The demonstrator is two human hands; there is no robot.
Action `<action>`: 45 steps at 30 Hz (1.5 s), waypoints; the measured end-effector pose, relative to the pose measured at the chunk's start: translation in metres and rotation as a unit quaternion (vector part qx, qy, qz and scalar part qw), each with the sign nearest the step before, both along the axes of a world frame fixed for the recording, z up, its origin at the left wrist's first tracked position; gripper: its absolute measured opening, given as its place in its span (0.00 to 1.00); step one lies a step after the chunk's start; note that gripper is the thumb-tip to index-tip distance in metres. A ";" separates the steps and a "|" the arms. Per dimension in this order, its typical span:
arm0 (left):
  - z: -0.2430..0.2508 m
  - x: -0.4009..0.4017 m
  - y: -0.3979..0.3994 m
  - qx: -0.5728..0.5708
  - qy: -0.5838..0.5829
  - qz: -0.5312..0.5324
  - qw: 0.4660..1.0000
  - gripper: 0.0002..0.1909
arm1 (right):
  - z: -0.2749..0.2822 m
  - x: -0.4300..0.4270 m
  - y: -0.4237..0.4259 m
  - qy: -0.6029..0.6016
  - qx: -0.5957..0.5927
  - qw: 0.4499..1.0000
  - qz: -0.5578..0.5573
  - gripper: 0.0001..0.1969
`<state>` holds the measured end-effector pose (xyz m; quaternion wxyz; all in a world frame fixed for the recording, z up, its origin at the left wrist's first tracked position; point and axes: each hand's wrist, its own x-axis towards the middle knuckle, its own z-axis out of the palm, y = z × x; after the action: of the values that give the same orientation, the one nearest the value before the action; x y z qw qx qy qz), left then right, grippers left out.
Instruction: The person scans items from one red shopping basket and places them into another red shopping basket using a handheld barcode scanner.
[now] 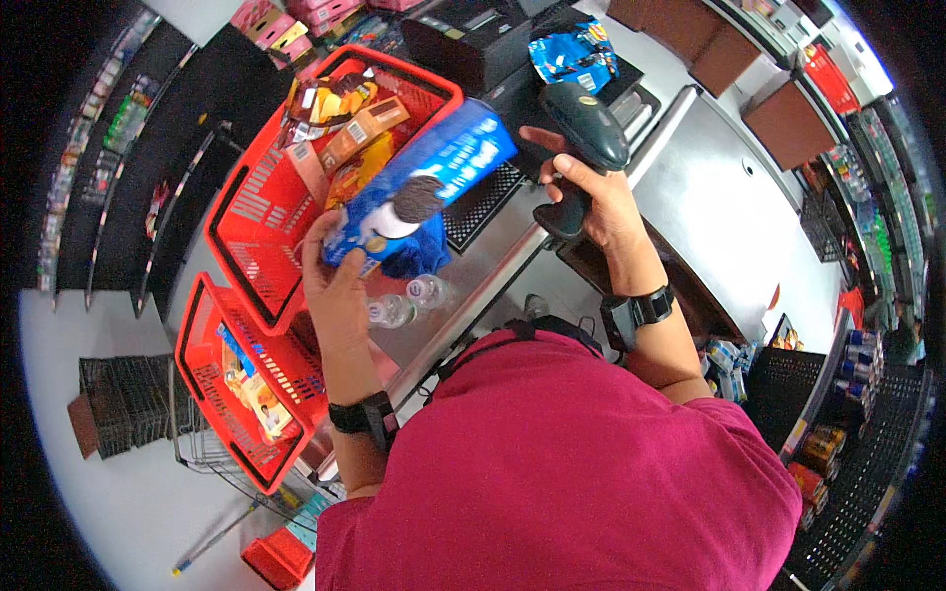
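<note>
My left hand [336,258] grips the near end of a blue cookie box [429,185] with a dark sandwich cookie pictured on it. The box is tilted and slightly blurred, over the right side of a red plastic shopping basket [251,214]. Inside that basket lie several snack packs, among them a brown carton [362,133] with a barcode. In my right hand [606,199] is a black handheld barcode scanner [587,125], held by its handle. Its head is raised beside the far end of the box. Below the box sits a crumpled blue cloth [417,251].
Two clear plastic bottles [403,301] are on the counter near my left wrist. A blue snack bag [576,55] lies beyond the scanner. A second red basket [244,391] holding packs rests on a wire cart [214,458]. To the right is a shiny metal countertop [709,170].
</note>
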<state>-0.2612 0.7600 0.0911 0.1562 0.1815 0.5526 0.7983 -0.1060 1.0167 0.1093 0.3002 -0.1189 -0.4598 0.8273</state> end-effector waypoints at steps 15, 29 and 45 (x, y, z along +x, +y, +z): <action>0.004 0.028 0.065 -0.047 0.069 -0.129 0.988 0.36 | -0.042 0.036 0.020 -0.071 -0.025 0.994 -0.082 0.11; -0.041 0.017 0.079 0.178 -0.241 -0.118 0.947 0.18 | -0.053 0.029 0.012 -0.126 0.170 0.977 0.032 0.27; -0.005 0.039 0.093 -0.103 -0.355 -0.330 0.869 0.30 | -0.065 0.004 0.030 -0.134 0.078 0.988 0.019 0.25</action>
<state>-0.2218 0.8529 0.0860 0.6138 0.0401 0.4467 0.6498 -0.1017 1.0468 0.0444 0.2288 -0.1962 -0.5615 0.7706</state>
